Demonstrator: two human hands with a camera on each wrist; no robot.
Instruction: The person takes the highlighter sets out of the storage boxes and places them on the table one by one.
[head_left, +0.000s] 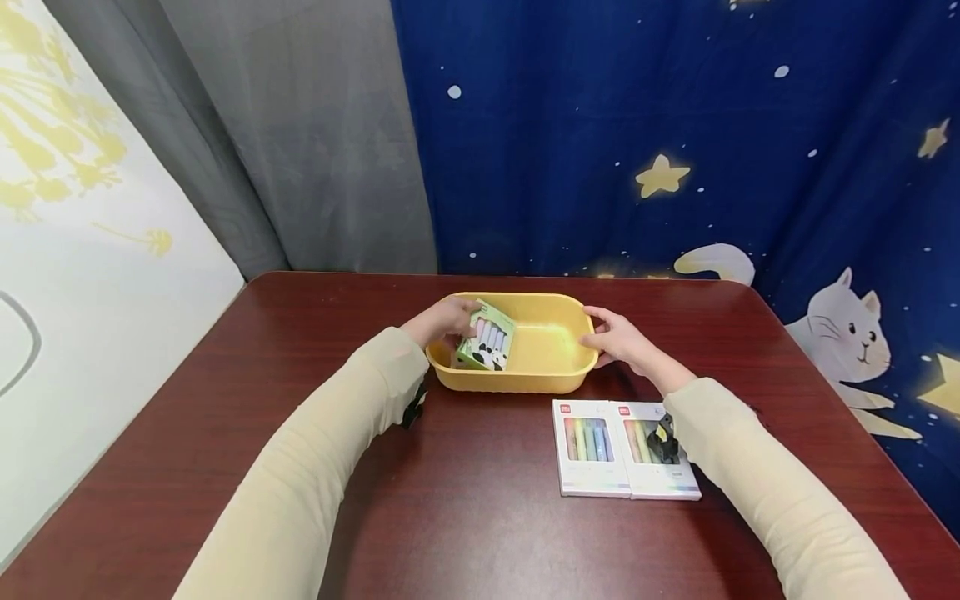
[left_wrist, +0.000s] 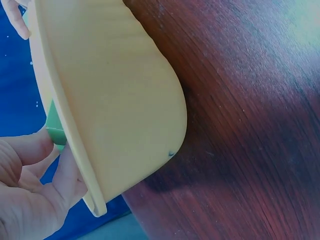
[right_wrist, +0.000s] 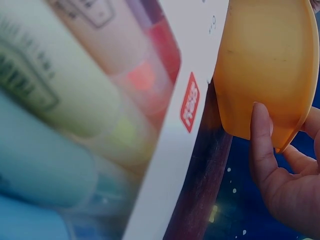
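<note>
A yellow plastic basin (head_left: 555,382) stands toward the far side of the table. Inside its left end a green marker box (head_left: 487,337) with panda pictures leans at a tilt. My left hand (head_left: 448,321) grips this box by its left side; the left wrist view shows the fingers and thumb at a green corner (left_wrist: 56,131) by the basin's rim. At the basin's right end, my right hand (head_left: 618,340) pinches the rim, with fingers on both sides of the wall, as the right wrist view (right_wrist: 295,185) also shows.
Two white marker boxes (head_left: 592,450) with clear windows lie side by side in front of the basin, below my right wrist. They rest on a dark red wooden table (head_left: 465,533). Behind its far edge hang a grey curtain (head_left: 315,150) and a blue star-patterned curtain (head_left: 555,150).
</note>
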